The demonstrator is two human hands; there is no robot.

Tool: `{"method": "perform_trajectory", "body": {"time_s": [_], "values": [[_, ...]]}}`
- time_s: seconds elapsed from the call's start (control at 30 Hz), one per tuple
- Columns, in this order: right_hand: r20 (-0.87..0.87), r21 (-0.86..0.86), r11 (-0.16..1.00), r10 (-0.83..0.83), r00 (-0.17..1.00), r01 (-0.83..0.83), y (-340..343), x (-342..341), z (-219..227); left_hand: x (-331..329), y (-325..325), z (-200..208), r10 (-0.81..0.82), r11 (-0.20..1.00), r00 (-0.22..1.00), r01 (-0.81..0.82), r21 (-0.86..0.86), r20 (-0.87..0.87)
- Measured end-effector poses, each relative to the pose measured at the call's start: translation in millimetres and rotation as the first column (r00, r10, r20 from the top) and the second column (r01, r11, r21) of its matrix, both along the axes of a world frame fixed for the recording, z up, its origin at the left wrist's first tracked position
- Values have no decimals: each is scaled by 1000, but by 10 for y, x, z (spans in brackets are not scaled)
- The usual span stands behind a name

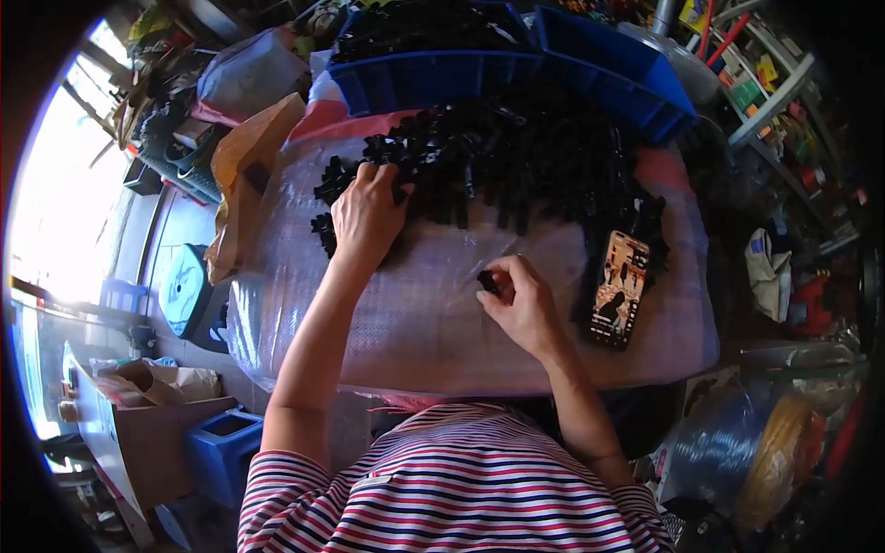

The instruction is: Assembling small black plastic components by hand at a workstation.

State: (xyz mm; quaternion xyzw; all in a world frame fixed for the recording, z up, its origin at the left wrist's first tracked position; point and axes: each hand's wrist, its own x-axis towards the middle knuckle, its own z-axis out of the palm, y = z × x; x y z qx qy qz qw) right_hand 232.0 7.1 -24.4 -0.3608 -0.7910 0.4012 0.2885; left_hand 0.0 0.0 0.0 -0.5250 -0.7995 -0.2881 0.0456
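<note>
A broad heap of small black pieces (516,157), some strip-like, covers the far half of a work surface wrapped in clear plastic over pale woven sheeting (433,313). My left hand (367,207) is at the heap's left end, its fingers curled down among the pieces. Its fingertips are hidden, so what they grip does not show. Closer to me, above the bare sheeting, my right hand (524,304) pinches a small black piece (489,282) between thumb and fingers. The piece is too dark for its exact kind to be told.
A phone (618,290) with its screen lit lies right of my right hand. Behind the heap stand two blue bins (433,76), the left one filled with black pieces. Brown paper (241,184) borders the left side; a wrapped roll (737,452) sits at lower right.
</note>
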Motion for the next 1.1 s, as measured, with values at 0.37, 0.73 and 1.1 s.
{"method": "perform_trajectory", "body": {"time_s": [0.37,0.73,1.1], "values": [[-393,-228,973,-122,911,32,-29,160,-44,319,-98,-37,-282,958,932,262,112,228],[-246,161,982,-59,968,101,-106,-2,76,647,-317,-142,-263,941,81,240,237,961],[-146,-65,995,-78,986,69,-155,149,245,743,-341,-145,-323,927,64,225,302,944]]}}
